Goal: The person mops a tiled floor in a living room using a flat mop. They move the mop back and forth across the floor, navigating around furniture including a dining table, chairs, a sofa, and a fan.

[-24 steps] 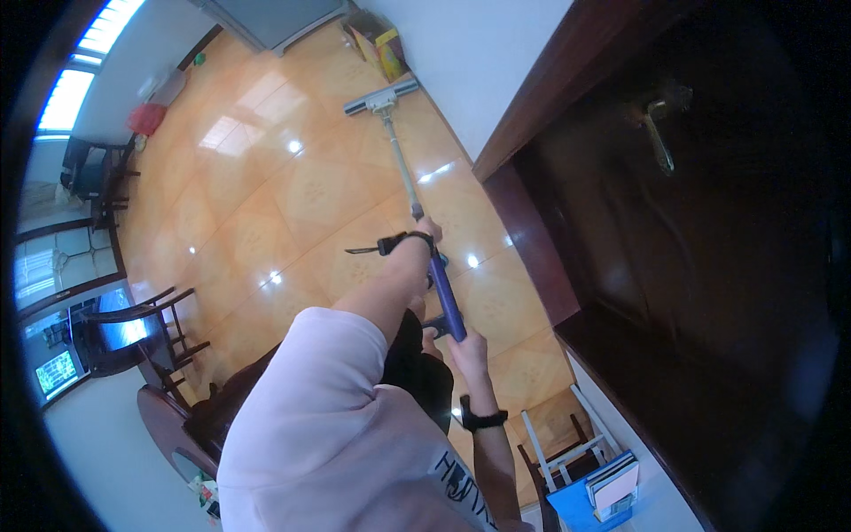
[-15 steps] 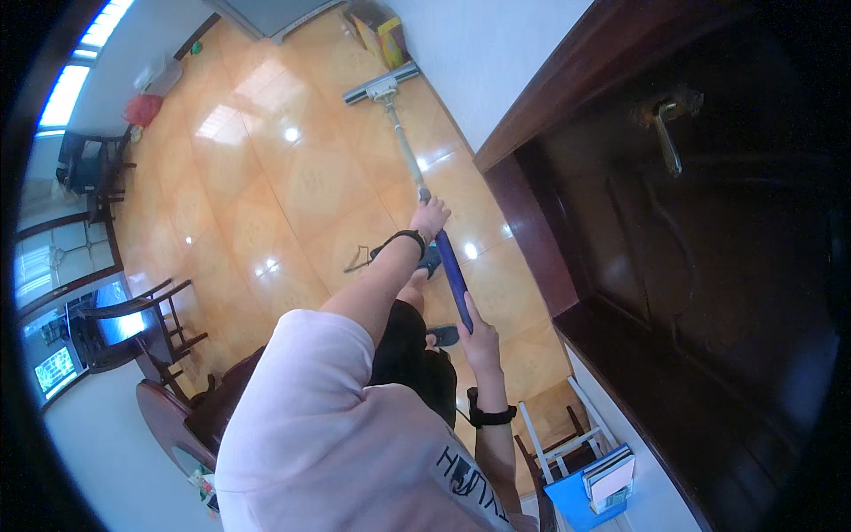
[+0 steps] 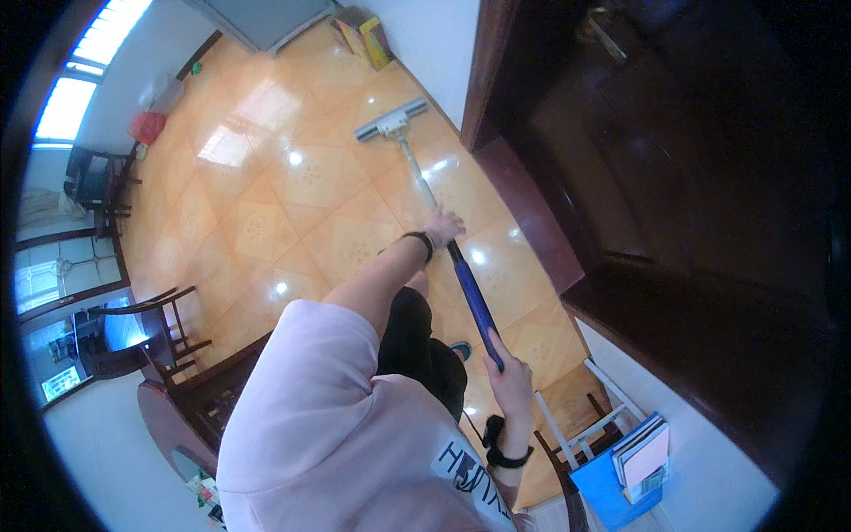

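Note:
A flat-headed mop with a blue grip and pale pole slants across the tiled floor. My left hand is on the pole where it meets the blue grip, with some fingers lifted a little. Lower down, my right hand is closed around the grip's near end, thumb along it. The wide grey-and-white mop head lies on the tiles at the far end, apart from the wall. The underside of the head is hidden.
A dark wooden door and its raised sill stand on the right. A yellow box leans by the far wall. Dark wooden chairs line the left. Near right, a white rack holds a blue folder and books. Shiny tiles cover the floor.
The mop head has come back toward me, away from the yellow box. Both hands have moved nearer and to the right with the pole. My feet and view have shifted.

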